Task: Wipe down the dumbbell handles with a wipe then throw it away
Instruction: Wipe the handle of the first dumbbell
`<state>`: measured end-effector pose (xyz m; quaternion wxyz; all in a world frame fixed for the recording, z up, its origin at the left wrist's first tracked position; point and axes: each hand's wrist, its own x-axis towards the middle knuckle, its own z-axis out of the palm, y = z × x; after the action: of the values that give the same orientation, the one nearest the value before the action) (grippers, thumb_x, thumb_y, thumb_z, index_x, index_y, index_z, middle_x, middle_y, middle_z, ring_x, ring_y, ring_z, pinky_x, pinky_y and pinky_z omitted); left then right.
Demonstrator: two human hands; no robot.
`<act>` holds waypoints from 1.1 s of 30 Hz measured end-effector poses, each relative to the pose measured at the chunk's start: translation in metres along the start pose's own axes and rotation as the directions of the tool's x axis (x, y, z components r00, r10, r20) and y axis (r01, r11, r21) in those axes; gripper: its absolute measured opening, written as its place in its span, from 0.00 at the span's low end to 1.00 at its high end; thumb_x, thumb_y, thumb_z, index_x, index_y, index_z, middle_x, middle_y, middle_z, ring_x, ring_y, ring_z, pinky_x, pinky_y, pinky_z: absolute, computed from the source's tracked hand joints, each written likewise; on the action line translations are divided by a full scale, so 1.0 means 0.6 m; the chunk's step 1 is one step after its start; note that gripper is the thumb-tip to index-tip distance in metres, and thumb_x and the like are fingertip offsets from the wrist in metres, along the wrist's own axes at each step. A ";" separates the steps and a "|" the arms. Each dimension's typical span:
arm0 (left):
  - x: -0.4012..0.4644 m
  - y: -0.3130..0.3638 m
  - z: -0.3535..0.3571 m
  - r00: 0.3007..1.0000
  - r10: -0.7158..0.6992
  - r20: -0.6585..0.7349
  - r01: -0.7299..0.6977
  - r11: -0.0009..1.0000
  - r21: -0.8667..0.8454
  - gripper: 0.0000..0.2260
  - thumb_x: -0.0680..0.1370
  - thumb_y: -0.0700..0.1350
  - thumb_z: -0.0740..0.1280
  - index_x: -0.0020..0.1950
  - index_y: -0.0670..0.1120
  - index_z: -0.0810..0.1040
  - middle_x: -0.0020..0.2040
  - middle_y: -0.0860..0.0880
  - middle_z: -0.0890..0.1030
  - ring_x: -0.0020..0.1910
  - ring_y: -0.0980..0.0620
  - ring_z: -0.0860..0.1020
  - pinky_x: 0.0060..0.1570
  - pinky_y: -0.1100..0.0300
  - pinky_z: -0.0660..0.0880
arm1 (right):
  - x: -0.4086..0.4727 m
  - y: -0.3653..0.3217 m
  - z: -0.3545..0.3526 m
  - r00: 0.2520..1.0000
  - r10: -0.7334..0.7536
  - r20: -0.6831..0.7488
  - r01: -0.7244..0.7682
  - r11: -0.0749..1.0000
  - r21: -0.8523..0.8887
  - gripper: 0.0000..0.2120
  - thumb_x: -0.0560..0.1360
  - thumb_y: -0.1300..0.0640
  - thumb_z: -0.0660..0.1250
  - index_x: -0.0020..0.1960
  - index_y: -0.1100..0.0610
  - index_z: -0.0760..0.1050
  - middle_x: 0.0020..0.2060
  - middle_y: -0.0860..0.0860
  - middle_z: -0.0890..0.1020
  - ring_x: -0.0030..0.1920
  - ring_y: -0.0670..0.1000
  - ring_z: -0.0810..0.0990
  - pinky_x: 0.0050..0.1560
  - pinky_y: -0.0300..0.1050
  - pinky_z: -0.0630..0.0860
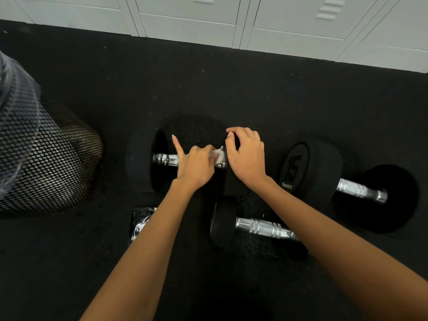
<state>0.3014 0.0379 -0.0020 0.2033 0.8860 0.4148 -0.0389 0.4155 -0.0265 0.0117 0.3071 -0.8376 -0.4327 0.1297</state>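
Observation:
Three black dumbbells with chrome handles lie on the dark floor. On the far left dumbbell (141, 161) my left hand (195, 166) presses a crumpled white wipe (218, 156) against the right end of the handle (165, 159), index finger raised. My right hand (245, 156) rests on that dumbbell's right head, fingers curled over its top edge. A second dumbbell (308, 167) marked 15 lies to the right. The third dumbbell (261, 227) lies nearer me, partly under my right forearm.
A black mesh bin (44, 156) with a liner stands at the left. A dark wipe packet (139, 224) lies on the floor under my left forearm. White lockers (231, 19) line the far wall.

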 end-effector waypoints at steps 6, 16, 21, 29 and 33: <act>0.031 0.005 -0.009 0.966 -0.089 0.242 0.067 0.993 0.098 0.23 0.82 0.51 0.44 0.45 0.46 0.78 0.42 0.51 0.80 0.58 0.48 0.74 0.65 0.34 0.29 | 0.000 0.000 0.000 1.000 0.004 0.008 -0.004 1.000 0.003 0.13 0.80 0.53 0.57 0.58 0.53 0.77 0.55 0.48 0.79 0.58 0.48 0.73 0.55 0.43 0.65; 0.013 0.002 -0.014 0.997 -0.036 0.064 0.046 0.986 -0.160 0.14 0.80 0.54 0.58 0.58 0.53 0.79 0.50 0.53 0.83 0.61 0.52 0.75 0.67 0.38 0.28 | 0.001 0.000 0.001 1.000 0.015 0.003 -0.015 1.000 0.012 0.12 0.79 0.53 0.58 0.58 0.52 0.77 0.55 0.48 0.79 0.58 0.47 0.73 0.55 0.43 0.67; -0.023 0.002 -0.001 0.965 0.090 -0.248 -0.146 0.965 -0.218 0.08 0.75 0.46 0.68 0.53 0.47 0.82 0.48 0.53 0.83 0.56 0.54 0.77 0.69 0.49 0.29 | 0.001 0.000 0.001 1.000 0.020 -0.004 -0.020 1.000 0.011 0.12 0.79 0.53 0.58 0.58 0.52 0.77 0.55 0.48 0.79 0.58 0.47 0.73 0.56 0.44 0.68; -0.048 -0.019 0.033 0.853 0.250 -0.459 -0.324 0.942 -0.089 0.05 0.71 0.36 0.71 0.46 0.41 0.82 0.43 0.49 0.81 0.45 0.51 0.78 0.73 0.40 0.47 | 0.000 -0.002 -0.001 1.000 0.030 0.008 -0.030 0.999 0.021 0.13 0.80 0.52 0.57 0.58 0.52 0.77 0.56 0.47 0.79 0.58 0.47 0.73 0.56 0.44 0.67; -0.055 -0.022 0.034 0.857 0.085 -0.508 -0.203 0.962 -0.182 0.05 0.73 0.40 0.71 0.48 0.43 0.82 0.47 0.50 0.83 0.51 0.53 0.79 0.73 0.41 0.44 | 0.000 -0.001 -0.001 1.000 0.024 0.015 -0.024 1.000 0.014 0.12 0.80 0.52 0.57 0.58 0.52 0.76 0.56 0.47 0.79 0.58 0.47 0.73 0.55 0.41 0.65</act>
<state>0.2718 0.0136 -0.0171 0.1934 0.8653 0.3869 0.2532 0.4155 -0.0266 0.0124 0.3083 -0.8395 -0.4240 0.1429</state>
